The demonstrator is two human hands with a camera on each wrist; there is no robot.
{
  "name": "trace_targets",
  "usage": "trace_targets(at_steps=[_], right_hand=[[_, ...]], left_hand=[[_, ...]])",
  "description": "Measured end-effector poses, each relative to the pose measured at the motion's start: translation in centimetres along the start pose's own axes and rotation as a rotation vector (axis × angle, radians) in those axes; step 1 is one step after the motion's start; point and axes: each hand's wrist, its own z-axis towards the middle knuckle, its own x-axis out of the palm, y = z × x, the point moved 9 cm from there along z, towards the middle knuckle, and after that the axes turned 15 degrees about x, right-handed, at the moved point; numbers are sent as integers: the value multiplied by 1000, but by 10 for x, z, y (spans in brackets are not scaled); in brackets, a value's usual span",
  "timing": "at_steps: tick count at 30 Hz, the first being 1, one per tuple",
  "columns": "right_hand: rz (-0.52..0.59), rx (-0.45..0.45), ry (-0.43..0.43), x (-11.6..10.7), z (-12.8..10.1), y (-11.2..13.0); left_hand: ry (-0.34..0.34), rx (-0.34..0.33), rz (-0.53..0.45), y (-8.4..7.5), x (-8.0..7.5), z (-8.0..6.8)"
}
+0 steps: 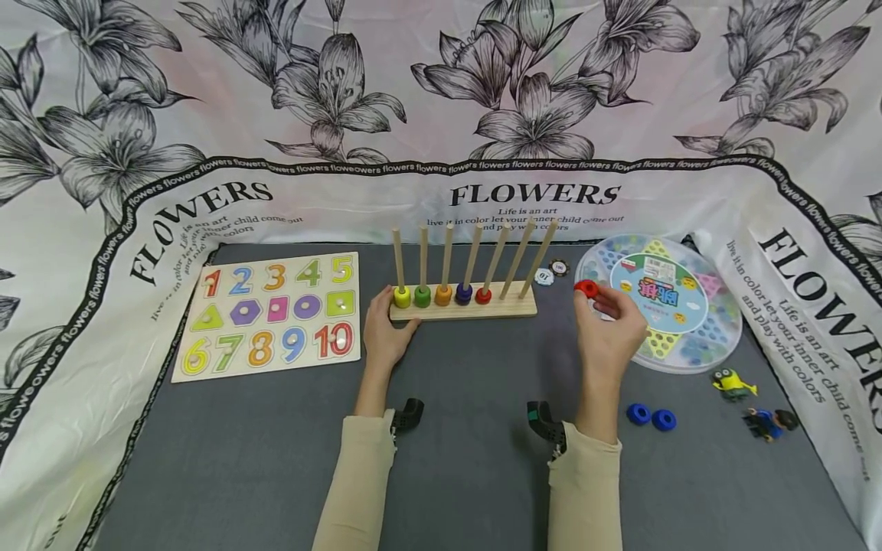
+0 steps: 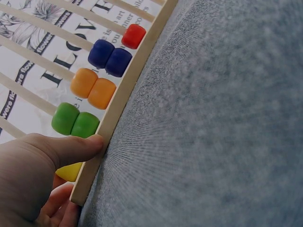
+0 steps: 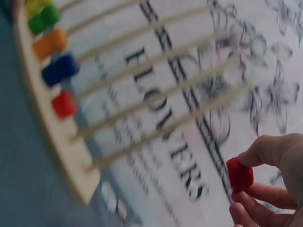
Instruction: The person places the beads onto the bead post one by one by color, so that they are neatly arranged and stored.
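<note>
A wooden peg stand (image 1: 513, 304) carries several upright pegs in a row. Yellow, green (image 2: 75, 120), orange (image 2: 93, 89), dark blue (image 2: 110, 58) and red beads sit low on the pegs from left to right. Only one red bead (image 2: 134, 36) is on its peg, and the two rightmost pegs are bare. My left hand (image 1: 387, 333) grips the stand's left end, thumb on the front edge of the base, partly hiding the yellow bead (image 2: 69, 171). Right of the stand, my right hand (image 1: 613, 325) pinches another red bead (image 3: 240, 174) between thumb and fingers, apart from the pegs.
Two blue beads (image 1: 651, 416) lie on the grey cloth near the right forearm. A number puzzle board (image 1: 267, 316) lies left; a round clear case (image 1: 717, 337) sits right. Two small round tokens (image 1: 551, 272), a yellow-green toy (image 1: 734, 384) and a toy figure (image 1: 768, 423) lie nearby.
</note>
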Motion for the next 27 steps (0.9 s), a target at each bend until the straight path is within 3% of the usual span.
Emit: trace_targets(at_steps=[5, 14, 19, 27], right_hand=[[27, -62, 66, 30, -5, 35], [67, -276, 183, 69, -26, 100], [46, -323, 222, 86, -35, 108], [-16, -328, 183, 96, -42, 101]], left_hand=[[-3, 0, -6, -2, -2, 0], [-13, 11, 2, -1, -2, 0], [-3, 5, 4, 1, 1, -1], [-11, 22, 12, 0, -1, 1]])
